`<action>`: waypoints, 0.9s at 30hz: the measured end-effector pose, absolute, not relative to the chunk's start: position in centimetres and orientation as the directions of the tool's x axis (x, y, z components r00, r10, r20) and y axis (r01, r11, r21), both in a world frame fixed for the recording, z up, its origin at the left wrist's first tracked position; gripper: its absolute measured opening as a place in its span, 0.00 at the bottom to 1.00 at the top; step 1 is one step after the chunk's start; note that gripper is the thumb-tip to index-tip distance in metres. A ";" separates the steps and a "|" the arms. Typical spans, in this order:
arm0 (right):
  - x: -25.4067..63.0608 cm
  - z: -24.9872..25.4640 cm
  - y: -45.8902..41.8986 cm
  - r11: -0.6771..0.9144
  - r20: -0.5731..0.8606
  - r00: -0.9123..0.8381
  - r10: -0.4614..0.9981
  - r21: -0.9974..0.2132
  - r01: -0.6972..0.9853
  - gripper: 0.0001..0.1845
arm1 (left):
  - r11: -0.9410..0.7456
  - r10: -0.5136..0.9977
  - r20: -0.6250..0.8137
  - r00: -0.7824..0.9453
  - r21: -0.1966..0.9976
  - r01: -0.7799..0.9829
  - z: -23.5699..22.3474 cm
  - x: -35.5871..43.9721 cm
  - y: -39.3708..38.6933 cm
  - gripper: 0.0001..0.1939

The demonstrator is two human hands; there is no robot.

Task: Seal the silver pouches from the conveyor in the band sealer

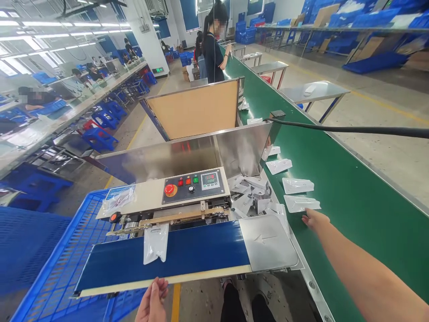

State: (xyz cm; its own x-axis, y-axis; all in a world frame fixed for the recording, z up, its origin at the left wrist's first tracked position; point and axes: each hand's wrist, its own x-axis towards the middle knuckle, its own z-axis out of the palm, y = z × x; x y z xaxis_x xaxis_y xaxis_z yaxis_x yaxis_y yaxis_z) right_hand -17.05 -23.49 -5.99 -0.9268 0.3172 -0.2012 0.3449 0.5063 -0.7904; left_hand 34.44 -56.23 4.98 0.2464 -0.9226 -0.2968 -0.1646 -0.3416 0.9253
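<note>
I'm stretching my open right hand [313, 219] beside a white pouch [301, 203] (nothing grasped), left hand [152, 302] hanging empty by the blue sealer belt [201, 250].

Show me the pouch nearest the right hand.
The white pouch on the green belt, directly beside the right hand; the other pouches lie farther away.

Place: factory packing floor
Shown by: green conveyor belt [351, 214], bag sealing machine [191, 197], blue crates [368, 18], long workbenches [100, 94], workers [213, 58]

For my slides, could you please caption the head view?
Left hand at a sealer's blue conveyor; right hand near white pouches.
</note>
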 end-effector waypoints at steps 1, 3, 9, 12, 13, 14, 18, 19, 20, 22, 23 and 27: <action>-17.0 -5.9 -23.4 0.512 -0.221 -0.914 0.339 -0.772 0.376 0.14 | -0.344 -0.927 -0.303 0.222 0.922 -0.177 5.0 34.1 -56.1 0.25; -16.6 -5.4 -23.0 0.536 -0.228 -0.899 0.374 -0.738 0.410 0.13 | -0.320 -0.944 -0.293 0.151 0.925 -0.205 5.2 33.0 -55.7 0.30; -12.2 0.3 -21.7 0.640 -0.064 -0.974 0.217 -0.744 0.191 0.18 | -0.165 -0.939 -0.233 -0.251 0.950 -0.265 6.2 27.5 -53.3 0.36; -7.8 4.6 -22.2 0.630 0.050 -0.999 0.009 -0.776 -0.033 0.22 | -0.082 -0.834 -0.215 -0.509 0.959 -0.271 6.6 23.3 -51.4 0.32; -6.1 6.0 -22.6 0.608 0.082 -0.995 -0.063 -0.787 -0.104 0.22 | -0.061 -0.784 -0.213 -0.583 0.961 -0.269 6.8 21.7 -50.7 0.31; -4.5 7.2 -23.3 0.575 0.105 -0.986 -0.132 -0.802 -0.162 0.22 | -0.044 -0.736 -0.209 -0.645 0.964 -0.261 7.0 20.1 -50.0 0.30; 1.2 9.9 -26.6 0.409 0.098 -0.892 -0.440 -0.863 -0.296 0.20 | -0.057 -0.573 -0.177 -0.801 0.983 -0.176 7.9 14.8 -47.1 0.33; 2.2 10.1 -27.4 0.378 0.079 -0.861 -0.502 -0.876 -0.301 0.20 | -0.069 -0.532 -0.167 -0.830 0.986 -0.154 8.1 14.1 -46.5 0.34; 3.1 10.2 -28.1 0.354 0.058 -0.839 -0.541 -0.889 -0.290 0.20 | -0.073 -0.500 -0.155 -0.852 0.988 -0.137 8.1 13.6 -46.0 0.33; 4.3 9.9 -29.1 0.330 0.018 -0.838 -0.545 -0.914 -0.234 0.21 | -0.045 -0.471 -0.126 -0.873 0.992 -0.118 7.9 13.4 -45.3 0.33; 4.7 9.6 -29.5 0.323 -0.001 -0.852 -0.524 -0.925 -0.198 0.22 | -0.018 -0.475 -0.113 -0.873 0.993 -0.119 7.6 13.6 -45.1 0.33; 4.8 7.9 -30.9 0.320 -0.084 -0.906 -0.415 -0.946 -0.058 0.27 | -0.001 -0.567 -0.129 -0.813 0.988 -0.156 6.3 14.1 -45.6 0.31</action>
